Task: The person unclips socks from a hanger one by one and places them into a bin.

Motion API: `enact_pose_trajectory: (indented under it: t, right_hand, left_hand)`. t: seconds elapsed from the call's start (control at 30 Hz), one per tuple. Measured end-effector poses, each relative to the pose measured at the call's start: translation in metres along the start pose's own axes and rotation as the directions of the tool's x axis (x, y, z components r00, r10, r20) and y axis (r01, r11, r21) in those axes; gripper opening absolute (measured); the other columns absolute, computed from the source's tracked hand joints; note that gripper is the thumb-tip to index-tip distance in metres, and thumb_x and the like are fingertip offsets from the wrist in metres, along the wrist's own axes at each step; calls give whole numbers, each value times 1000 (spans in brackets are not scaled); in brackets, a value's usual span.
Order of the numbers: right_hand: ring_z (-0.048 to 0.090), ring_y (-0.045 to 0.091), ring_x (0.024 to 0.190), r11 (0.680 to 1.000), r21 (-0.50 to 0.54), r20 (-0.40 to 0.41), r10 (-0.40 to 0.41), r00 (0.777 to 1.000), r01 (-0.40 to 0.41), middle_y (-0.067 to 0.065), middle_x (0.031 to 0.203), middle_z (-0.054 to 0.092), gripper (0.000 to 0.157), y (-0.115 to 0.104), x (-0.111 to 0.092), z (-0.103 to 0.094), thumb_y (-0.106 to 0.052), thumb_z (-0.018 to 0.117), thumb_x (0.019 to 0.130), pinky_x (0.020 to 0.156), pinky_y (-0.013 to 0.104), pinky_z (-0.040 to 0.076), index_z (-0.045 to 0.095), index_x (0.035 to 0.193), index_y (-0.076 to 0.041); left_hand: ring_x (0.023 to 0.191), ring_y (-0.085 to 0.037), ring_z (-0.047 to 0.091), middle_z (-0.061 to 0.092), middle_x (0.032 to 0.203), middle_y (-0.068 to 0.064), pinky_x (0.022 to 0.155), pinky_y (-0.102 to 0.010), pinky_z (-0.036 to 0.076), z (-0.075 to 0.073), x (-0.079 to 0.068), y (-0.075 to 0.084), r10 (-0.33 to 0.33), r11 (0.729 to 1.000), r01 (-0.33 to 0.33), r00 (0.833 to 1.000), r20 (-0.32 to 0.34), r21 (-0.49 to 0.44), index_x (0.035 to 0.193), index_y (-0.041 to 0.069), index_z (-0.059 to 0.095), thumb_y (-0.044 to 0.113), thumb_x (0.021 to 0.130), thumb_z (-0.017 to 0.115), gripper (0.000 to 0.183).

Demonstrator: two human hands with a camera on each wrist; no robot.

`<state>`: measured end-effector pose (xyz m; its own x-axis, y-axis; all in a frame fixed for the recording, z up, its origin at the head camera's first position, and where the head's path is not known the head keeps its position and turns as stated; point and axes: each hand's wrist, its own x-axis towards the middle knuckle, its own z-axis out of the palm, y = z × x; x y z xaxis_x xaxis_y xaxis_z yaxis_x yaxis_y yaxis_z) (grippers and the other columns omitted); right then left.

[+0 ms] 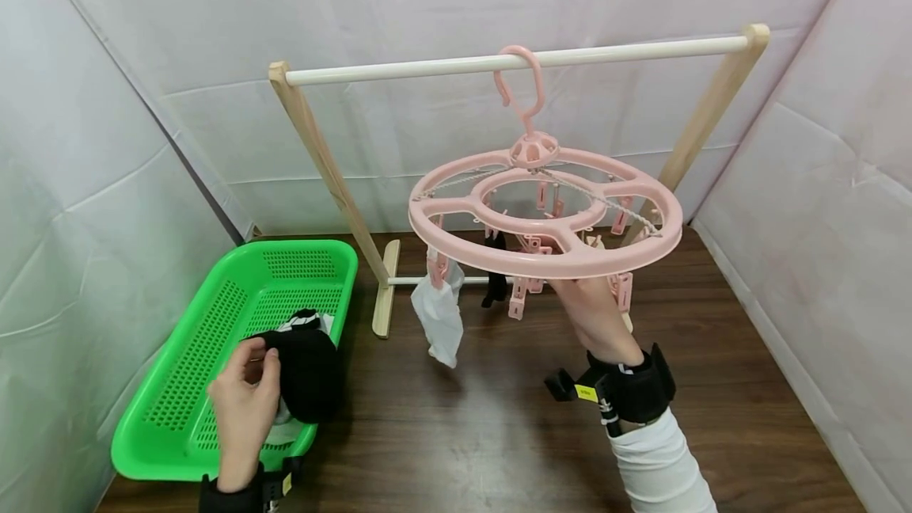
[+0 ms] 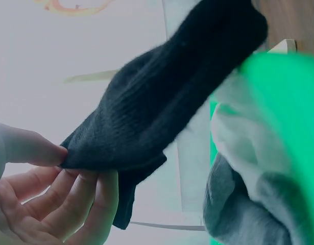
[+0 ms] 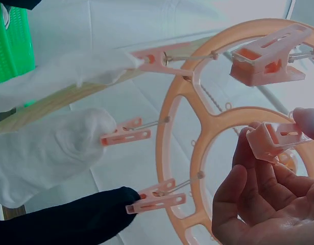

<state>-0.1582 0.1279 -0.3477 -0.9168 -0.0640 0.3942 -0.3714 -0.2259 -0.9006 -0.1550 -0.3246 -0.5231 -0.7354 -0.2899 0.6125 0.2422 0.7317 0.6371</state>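
Observation:
My left hand (image 1: 245, 398) pinches a black sock (image 1: 309, 374) between thumb and fingertips, above the green basket. In the left wrist view the sock (image 2: 151, 102) hangs out at a slant from the fingertips. My right hand (image 1: 594, 315) is raised under the pink round hanger (image 1: 570, 261), partly hidden by its ring. The right wrist view shows the fingers and thumb gripping a pink clothespin (image 3: 271, 143), with no cloth in it. Clothespins nearby hold two white socks (image 3: 54, 153) and a black sock (image 3: 70, 217).
The hanger's hook (image 1: 536, 93) sits over a white rod (image 1: 641, 52) on a wooden-legged stand (image 1: 321, 153). At the left, the green basket (image 1: 178, 426) holds white, grey and black cloth items. Several clothespins (image 1: 518, 299) dangle beneath the ring. White sheeting (image 1: 819, 244) surrounds the dark wooden surface (image 1: 456, 450).

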Motion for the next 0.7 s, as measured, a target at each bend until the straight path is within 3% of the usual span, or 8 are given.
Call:
enact_pose_trajectory:
  t: [0.07, 0.1, 0.3, 0.33, 0.53, 0.7]
  right_hand:
    - [44, 16, 100, 1000, -28, -9, 7, 1000, -8, 3, 114, 55, 26, -3, 0, 0, -13, 58, 99, 90, 32, 37, 57, 124, -18]
    - [43, 16, 99, 999, -37, -14, 11, 1000, -11, 3, 114, 55, 26, -4, 0, -1, -13, 58, 98, 88, 32, 37, 57, 124, -18]
    - [46, 16, 103, 997, -79, -20, -14, 1000, 12, 3, 119, 55, 31, -10, -2, -2, -11, 58, 98, 92, 31, 40, 55, 129, -15]
    - [47, 16, 105, 996, -86, -21, -23, 999, 21, 3, 119, 56, 32, -11, -2, -3, -10, 58, 98, 93, 31, 40, 55, 129, -15]
    - [50, 15, 100, 993, -95, -17, -69, 997, 68, 2, 113, 59, 30, -17, -3, -6, -5, 58, 97, 88, 29, 42, 57, 126, -13]
    - [53, 13, 90, 989, -92, -4, -117, 993, 116, 3, 108, 60, 31, -20, -4, -8, 1, 56, 97, 80, 27, 44, 57, 126, -11]
  left_hand:
    - [73, -3, 61, 66, 98, 5, 66, -18, 43, 1, 2, -19, 1, 1000, 0, 1000, -21, 29, 119, 25, 65, 27, 97, 61, 23]
    - [73, -5, 62, 67, 98, 2, 66, -20, 45, -7, 5, -6, 3, 1000, -3, 1000, -17, -29, 119, 21, 65, 23, 98, 59, 22]
    - [76, -6, 62, 66, 103, 2, 67, -21, 43, -13, 9, -19, 8, 1000, -9, 999, -51, -11, 125, 22, 63, 22, 99, 58, 27]
    - [76, -3, 60, 65, 105, 5, 67, -19, 41, -7, 9, -39, 5, 998, -1, 998, -66, 60, 127, 28, 61, 27, 98, 58, 29]
    - [78, -5, 62, 65, 105, 10, 68, -19, 41, -9, 12, -43, -18, 998, 23, 997, -81, 57, 129, 35, 59, 31, 98, 57, 32]
    - [77, 0, 61, 65, 103, 12, 66, -17, 42, -11, 16, -47, -35, 996, 42, 995, -94, 75, 129, 36, 59, 33, 97, 57, 32]
